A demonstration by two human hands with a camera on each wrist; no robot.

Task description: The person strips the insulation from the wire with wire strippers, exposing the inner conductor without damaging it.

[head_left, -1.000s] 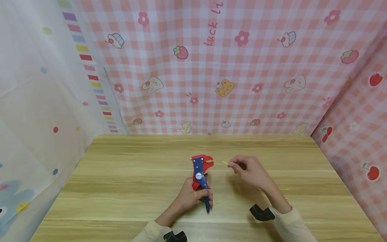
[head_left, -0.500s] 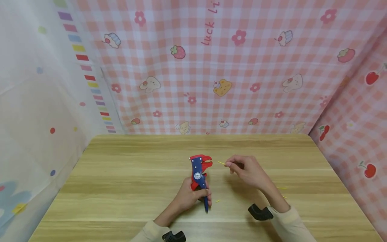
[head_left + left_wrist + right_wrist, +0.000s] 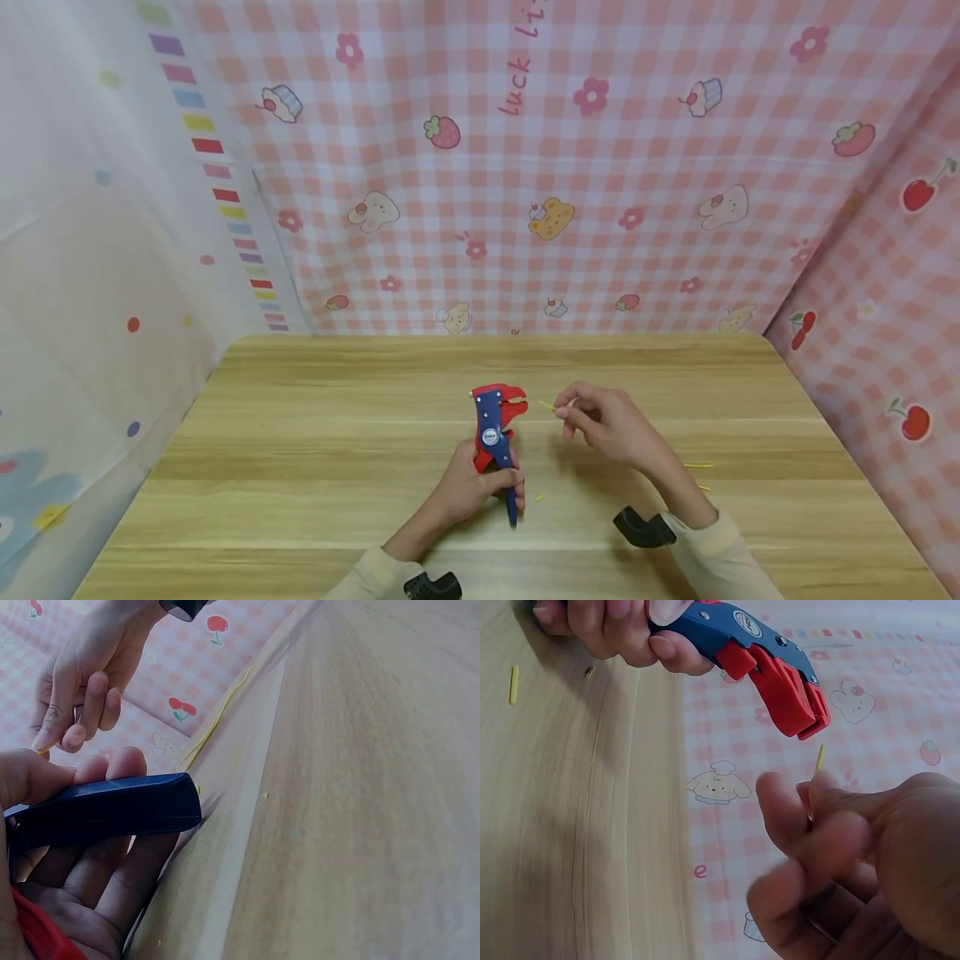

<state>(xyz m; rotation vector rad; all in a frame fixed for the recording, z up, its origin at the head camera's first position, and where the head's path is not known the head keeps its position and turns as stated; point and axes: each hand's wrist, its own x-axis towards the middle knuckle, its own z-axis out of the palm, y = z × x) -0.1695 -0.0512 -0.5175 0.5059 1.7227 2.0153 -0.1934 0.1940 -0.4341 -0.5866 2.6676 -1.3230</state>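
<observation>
A red and blue wire stripper (image 3: pixel 491 421) stands in my left hand (image 3: pixel 465 487), which grips its handles with the red jaws pointing right. The jaws part slightly at the tip. Just to their right, my right hand (image 3: pixel 611 425) pinches a short yellow wire (image 3: pixel 547 405) between thumb and fingertips. In the right wrist view the wire's end (image 3: pixel 820 757) sticks up from the fingers, apart from the stripper's red head (image 3: pixel 787 697). From the left wrist view, the blue handle end (image 3: pixel 112 814) lies across my left palm.
A small yellow scrap (image 3: pixel 540 497) lies on the wooden table (image 3: pixel 300 467) right of the stripper's handle. Longer yellow wire pieces (image 3: pixel 699 465) lie beyond my right forearm. Patterned cloth (image 3: pixel 450 192) hangs behind the table and at both sides.
My right hand has come slightly left with the yellow wire, closer to the stripper, and its fingers have shifted. The head view has moved a little. My left hand keeps its hold.
</observation>
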